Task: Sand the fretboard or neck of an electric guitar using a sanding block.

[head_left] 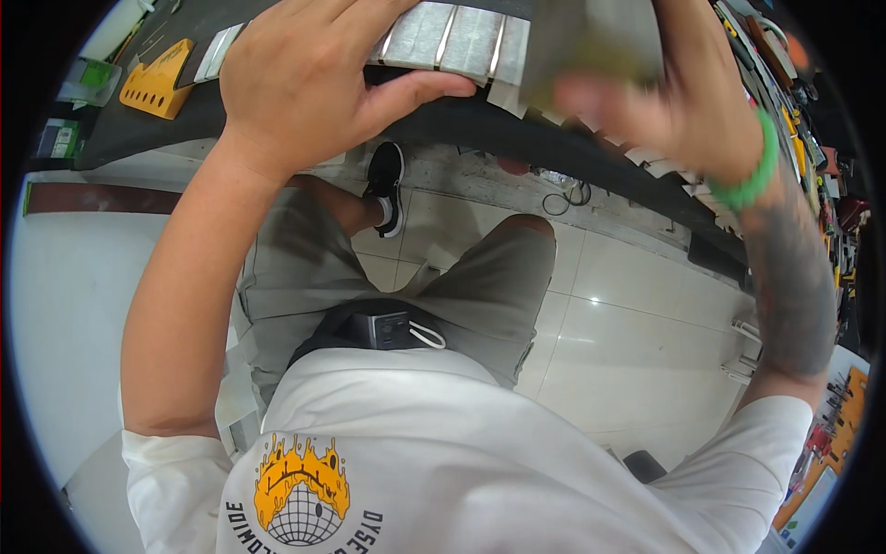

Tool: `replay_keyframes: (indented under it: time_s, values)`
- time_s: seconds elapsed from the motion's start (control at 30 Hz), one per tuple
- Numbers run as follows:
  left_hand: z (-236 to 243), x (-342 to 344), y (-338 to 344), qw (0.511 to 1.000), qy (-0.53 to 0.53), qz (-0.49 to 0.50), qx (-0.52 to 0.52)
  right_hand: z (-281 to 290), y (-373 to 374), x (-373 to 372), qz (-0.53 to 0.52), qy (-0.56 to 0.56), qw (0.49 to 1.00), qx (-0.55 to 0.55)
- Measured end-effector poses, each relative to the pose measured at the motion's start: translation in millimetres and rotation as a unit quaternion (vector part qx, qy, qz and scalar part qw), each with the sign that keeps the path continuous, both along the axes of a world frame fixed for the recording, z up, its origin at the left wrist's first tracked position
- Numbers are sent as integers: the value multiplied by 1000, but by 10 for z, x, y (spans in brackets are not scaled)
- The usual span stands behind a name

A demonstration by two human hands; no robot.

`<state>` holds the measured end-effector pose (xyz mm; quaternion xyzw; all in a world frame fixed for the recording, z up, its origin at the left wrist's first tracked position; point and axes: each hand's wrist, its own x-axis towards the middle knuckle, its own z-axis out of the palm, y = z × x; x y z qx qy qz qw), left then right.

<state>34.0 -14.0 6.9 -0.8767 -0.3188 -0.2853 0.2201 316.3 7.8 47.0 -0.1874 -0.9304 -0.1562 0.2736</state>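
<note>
A guitar neck point(452, 42) lies across the dark bench at the top, its fretboard covered in silver tape between bare metal frets. Its yellow headstock point(155, 85), with a row of holes, points left. My left hand point(300, 78) grips the neck, thumb stretched along the near edge; the fingertips run out of the picture. In my right hand point(646, 115) is a flat grey block point(595, 46), held over the fretboard to the right of my left hand. Hand and block are smeared by motion, and the block's underside is hidden.
The black bench edge point(572, 138) curves across the top. Many hand tools point(794, 102) line the right side, and small green-labelled boxes point(69, 138) stand at far left. My legs are below the bench, over a tiled floor point(609, 342). A coiled cable point(572, 196) lies under it.
</note>
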Motion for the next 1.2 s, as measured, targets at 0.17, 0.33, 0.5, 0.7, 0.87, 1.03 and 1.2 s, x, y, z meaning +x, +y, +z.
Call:
replay_keyframes:
  time_s: [0.17, 0.33, 0.5, 0.7, 0.87, 1.03, 1.2]
  values:
    - [-96, -90, 121, 999, -31, -30, 13, -126, 85, 17, 69, 19, 997, 7]
    - [39, -12, -1, 1000, -15, -18, -20, 73, -78, 0, 90, -51, 994, 22]
    - [-90, -163, -147, 1000, -1, -12, 14, 4, 187, 54, -52, 225, 911, -340]
    - [46, -57, -12, 998, -29, -48, 21, 308, -403, 185, -52, 191, 941, -273]
    - [-41, -113, 13, 999, -27, -19, -9, 93, -788, 141, -62, 118, 976, -175]
    - [-91, -125, 34, 999, -31, -20, -11, 124, -1205, 87, -148, 18, 971, -187]
    - [-102, -113, 64, 999, -40, -12, 6, -3, -1269, -150, -225, 216, 929, -200]
